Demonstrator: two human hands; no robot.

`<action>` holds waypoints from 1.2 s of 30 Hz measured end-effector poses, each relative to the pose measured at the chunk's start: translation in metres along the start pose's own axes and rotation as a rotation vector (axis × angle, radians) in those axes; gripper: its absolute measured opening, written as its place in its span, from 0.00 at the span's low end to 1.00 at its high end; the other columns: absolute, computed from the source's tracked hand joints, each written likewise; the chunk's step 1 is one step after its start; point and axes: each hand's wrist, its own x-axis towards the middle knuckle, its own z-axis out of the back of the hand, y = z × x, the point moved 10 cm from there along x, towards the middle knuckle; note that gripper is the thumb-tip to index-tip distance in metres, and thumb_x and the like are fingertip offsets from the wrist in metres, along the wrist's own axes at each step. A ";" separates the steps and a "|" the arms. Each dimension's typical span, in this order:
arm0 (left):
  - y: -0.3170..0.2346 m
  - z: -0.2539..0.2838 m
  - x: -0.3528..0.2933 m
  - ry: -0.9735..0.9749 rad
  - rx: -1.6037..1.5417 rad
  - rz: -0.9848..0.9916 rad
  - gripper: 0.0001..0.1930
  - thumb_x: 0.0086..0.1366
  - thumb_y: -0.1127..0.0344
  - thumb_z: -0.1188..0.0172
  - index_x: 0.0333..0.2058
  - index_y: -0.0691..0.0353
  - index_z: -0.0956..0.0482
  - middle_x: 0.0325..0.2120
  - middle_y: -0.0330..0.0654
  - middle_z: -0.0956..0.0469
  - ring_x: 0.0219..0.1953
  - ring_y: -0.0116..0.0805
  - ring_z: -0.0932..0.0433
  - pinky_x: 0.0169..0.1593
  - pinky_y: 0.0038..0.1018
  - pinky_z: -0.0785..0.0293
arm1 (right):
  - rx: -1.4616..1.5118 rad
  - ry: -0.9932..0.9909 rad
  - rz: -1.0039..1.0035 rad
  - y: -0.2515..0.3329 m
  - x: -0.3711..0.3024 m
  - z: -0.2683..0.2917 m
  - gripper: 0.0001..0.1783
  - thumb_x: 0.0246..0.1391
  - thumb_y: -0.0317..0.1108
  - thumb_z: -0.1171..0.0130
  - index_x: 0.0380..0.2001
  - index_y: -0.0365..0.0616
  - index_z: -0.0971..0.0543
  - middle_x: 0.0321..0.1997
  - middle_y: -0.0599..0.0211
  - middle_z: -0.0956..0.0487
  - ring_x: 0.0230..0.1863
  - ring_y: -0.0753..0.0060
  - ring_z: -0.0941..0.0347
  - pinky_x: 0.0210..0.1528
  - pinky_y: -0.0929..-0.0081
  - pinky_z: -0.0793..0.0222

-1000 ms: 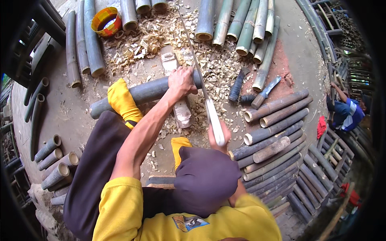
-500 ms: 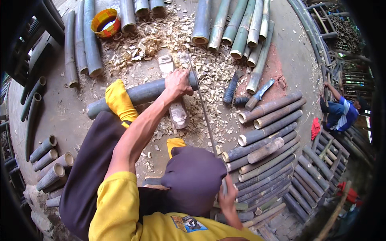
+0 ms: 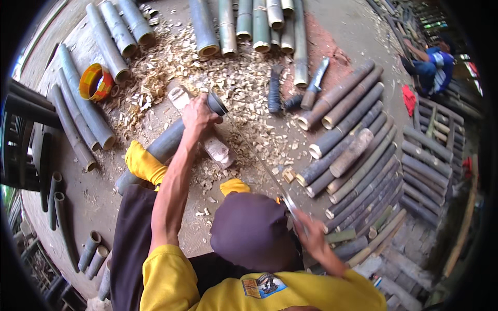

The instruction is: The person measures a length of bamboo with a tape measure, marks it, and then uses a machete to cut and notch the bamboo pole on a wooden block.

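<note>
My left hand (image 3: pixel 198 116) grips the far end of a grey-green bamboo pole (image 3: pixel 161 147) that lies slanted over a wooden block (image 3: pixel 217 149) on the concrete floor. My right hand (image 3: pixel 312 231) is low at the right, shut on the handle of a long thin blade (image 3: pixel 262 167). The blade's tip reaches to the pole's cut end by my left hand. Yellow-socked feet (image 3: pixel 141 163) rest beside the pole. A dark cap and a yellow shirt fill the lower middle of the view.
Bamboo chips (image 3: pixel 244 88) litter the floor ahead. Cut bamboo lengths lie in rows at the top (image 3: pixel 244 26), left (image 3: pixel 83 114) and stacked at right (image 3: pixel 358 155). A yellow-orange ring (image 3: pixel 93 82) and a machete (image 3: pixel 316 83) lie nearby. Another person in blue (image 3: pixel 433 62) crouches far right.
My right hand has drawn the blade back toward my body, down and to the right. My left hand has stayed on the pole's end.
</note>
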 end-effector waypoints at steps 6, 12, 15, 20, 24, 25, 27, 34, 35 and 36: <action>-0.029 -0.014 -0.003 -0.045 0.037 -0.082 0.33 0.38 0.52 0.27 0.43 0.58 0.28 0.37 0.46 0.21 0.46 0.44 0.24 0.48 0.41 0.30 | 0.181 -0.099 0.115 0.023 0.146 -0.033 0.17 0.56 0.26 0.46 0.50 0.42 0.26 0.33 0.49 0.20 0.27 0.54 0.22 0.28 0.64 0.27; 0.010 -0.019 0.011 0.034 -0.054 -0.030 0.31 0.38 0.57 0.30 0.44 0.59 0.27 0.38 0.52 0.22 0.40 0.51 0.22 0.42 0.40 0.25 | 0.150 -0.054 0.071 0.003 0.100 -0.044 0.18 0.54 0.28 0.44 0.50 0.43 0.25 0.35 0.50 0.20 0.33 0.53 0.22 0.37 0.63 0.26; -0.026 0.001 -0.005 -0.068 0.008 -0.040 0.34 0.34 0.57 0.30 0.45 0.58 0.27 0.39 0.51 0.23 0.41 0.50 0.23 0.45 0.40 0.26 | -0.010 -0.022 -0.015 -0.003 -0.013 0.023 0.20 0.50 0.20 0.44 0.48 0.40 0.24 0.46 0.47 0.22 0.47 0.47 0.23 0.51 0.63 0.28; -0.028 -0.016 0.003 -0.081 0.047 -0.062 0.32 0.36 0.56 0.28 0.41 0.60 0.29 0.38 0.46 0.23 0.45 0.47 0.25 0.47 0.42 0.30 | 0.156 -0.037 0.024 0.006 0.133 -0.025 0.17 0.55 0.25 0.46 0.49 0.38 0.25 0.35 0.47 0.20 0.34 0.57 0.20 0.33 0.67 0.27; -0.025 -0.011 0.000 -0.057 -0.052 -0.049 0.30 0.37 0.58 0.29 0.41 0.60 0.30 0.37 0.46 0.23 0.46 0.46 0.26 0.48 0.41 0.32 | 0.268 -0.075 0.056 0.028 0.196 -0.056 0.18 0.56 0.26 0.46 0.51 0.41 0.26 0.23 0.51 0.23 0.18 0.66 0.28 0.23 0.69 0.33; -0.004 -0.006 -0.002 -0.092 -0.061 -0.049 0.30 0.36 0.57 0.29 0.40 0.59 0.29 0.37 0.46 0.23 0.45 0.46 0.26 0.48 0.41 0.32 | 0.325 -0.114 0.138 0.026 0.171 -0.058 0.18 0.56 0.27 0.45 0.51 0.41 0.26 0.26 0.49 0.23 0.19 0.65 0.28 0.24 0.68 0.32; -0.010 0.004 -0.010 -0.069 0.007 -0.045 0.30 0.36 0.57 0.29 0.40 0.59 0.29 0.37 0.45 0.23 0.45 0.45 0.26 0.48 0.40 0.32 | 0.112 -0.033 0.053 0.004 0.078 -0.029 0.17 0.55 0.26 0.46 0.49 0.39 0.25 0.41 0.49 0.20 0.39 0.52 0.21 0.42 0.63 0.27; -0.027 0.005 -0.008 -0.116 0.017 -0.023 0.30 0.35 0.60 0.29 0.40 0.60 0.29 0.38 0.45 0.23 0.46 0.43 0.26 0.49 0.39 0.31 | 0.167 -0.027 0.019 -0.003 0.110 -0.032 0.16 0.57 0.26 0.47 0.49 0.36 0.25 0.37 0.50 0.19 0.32 0.55 0.20 0.34 0.67 0.26; -0.030 0.004 -0.006 -0.118 0.007 -0.033 0.30 0.35 0.60 0.29 0.40 0.60 0.29 0.38 0.45 0.23 0.46 0.43 0.26 0.49 0.39 0.31 | 0.134 -0.028 0.087 0.017 0.160 -0.043 0.15 0.58 0.26 0.48 0.48 0.33 0.26 0.32 0.51 0.19 0.23 0.60 0.23 0.28 0.68 0.29; -0.030 0.002 -0.001 -0.111 -0.002 -0.028 0.30 0.35 0.60 0.29 0.40 0.60 0.29 0.38 0.45 0.23 0.46 0.43 0.26 0.49 0.39 0.31 | 0.251 0.016 -0.032 0.024 0.203 -0.057 0.17 0.58 0.27 0.48 0.51 0.37 0.26 0.42 0.46 0.21 0.37 0.64 0.21 0.39 0.74 0.29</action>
